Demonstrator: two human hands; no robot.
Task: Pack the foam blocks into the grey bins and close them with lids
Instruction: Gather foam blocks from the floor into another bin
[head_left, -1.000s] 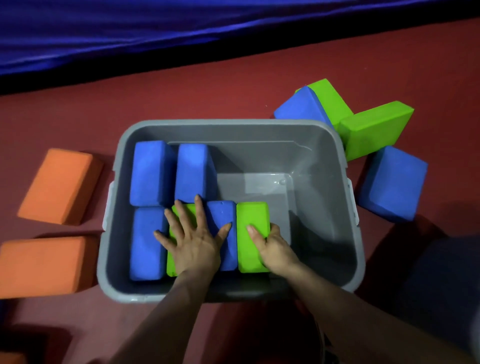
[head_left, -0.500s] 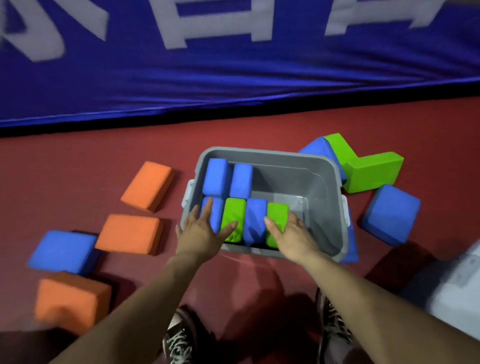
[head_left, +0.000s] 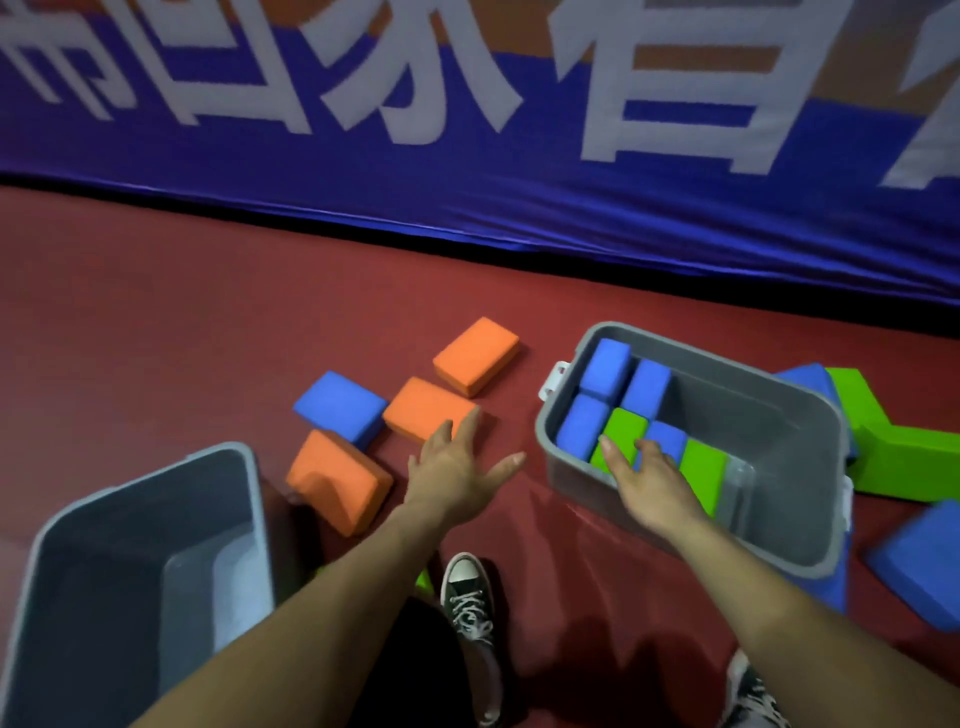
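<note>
Head view: left hand (head_left: 457, 462) spread flat, empty, fingertips at an orange block (head_left: 426, 408) on the red floor (head_left: 156, 338). Right hand (head_left: 649, 475) open, resting on green and blue blocks in the right bin (head_left: 769, 395). Second bin (head_left: 67, 597) near left.

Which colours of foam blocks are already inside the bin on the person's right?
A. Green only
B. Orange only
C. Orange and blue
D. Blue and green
D: the grey bin holds blue blocks and green blocks, while the orange blocks lie on the floor.
</note>
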